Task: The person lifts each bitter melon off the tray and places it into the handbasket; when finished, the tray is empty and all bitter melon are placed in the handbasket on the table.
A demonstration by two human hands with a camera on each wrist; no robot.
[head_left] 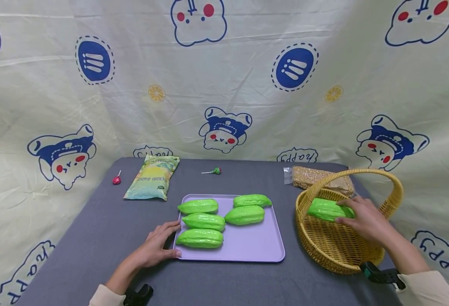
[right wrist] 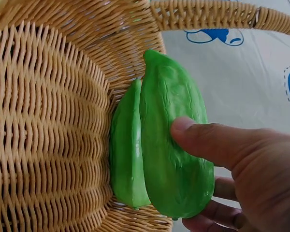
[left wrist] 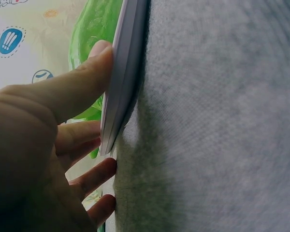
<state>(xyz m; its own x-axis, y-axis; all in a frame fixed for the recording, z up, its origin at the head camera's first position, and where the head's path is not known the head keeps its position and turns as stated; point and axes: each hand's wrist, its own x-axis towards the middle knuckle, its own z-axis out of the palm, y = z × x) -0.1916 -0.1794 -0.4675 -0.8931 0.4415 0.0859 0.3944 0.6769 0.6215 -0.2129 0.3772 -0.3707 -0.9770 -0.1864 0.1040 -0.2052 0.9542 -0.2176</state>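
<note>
My right hand holds a green ridged bitter melon just inside the wicker basket, thumb on one face and fingers behind. In the right wrist view, another bitter melon lies behind the held one, against the basket's woven wall. My left hand rests at the left edge of a lilac tray. Its thumb touches the rim near the front corner, and its other fingers spread along the side. Several bitter melons lie on the tray, a column on the left and two towards the back right.
A yellow-green snack bag lies at the back left, with a red lollipop beside it. A green lollipop lies behind the tray. Behind the basket is a clear bag of grains. The basket's handle arches up near my right hand.
</note>
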